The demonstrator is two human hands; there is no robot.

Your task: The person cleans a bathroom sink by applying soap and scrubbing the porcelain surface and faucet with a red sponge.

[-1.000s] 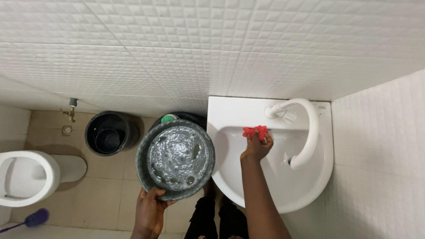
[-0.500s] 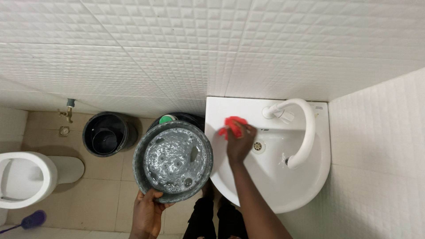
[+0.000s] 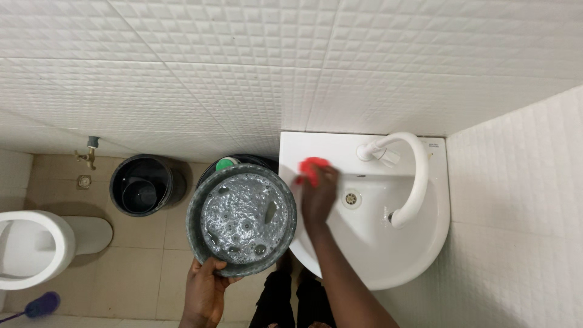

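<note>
My left hand [image 3: 206, 288] grips the near rim of a round grey-green basin [image 3: 240, 218] filled with soapy water, held level beside the white washbasin [image 3: 370, 255]. My right hand [image 3: 317, 194] is closed on a red scrubbing cloth [image 3: 310, 167] and presses it against the washbasin's upper left rim. The drain [image 3: 350, 198] lies just right of that hand. A curved white tap [image 3: 408, 182] arches over the bowl on the right.
A black bucket [image 3: 141, 184] with a smaller cup inside stands on the beige floor tiles, and another dark bucket with a green item [image 3: 228, 164] sits behind the basin. A white toilet [image 3: 33, 246] is at left, a purple brush [image 3: 37, 305] near it, a brass wall tap [image 3: 88, 155] above.
My right hand has slid the red cloth leftwards, from the back of the bowl near the tap to the washbasin's left rim. The grey basin stays held in place.
</note>
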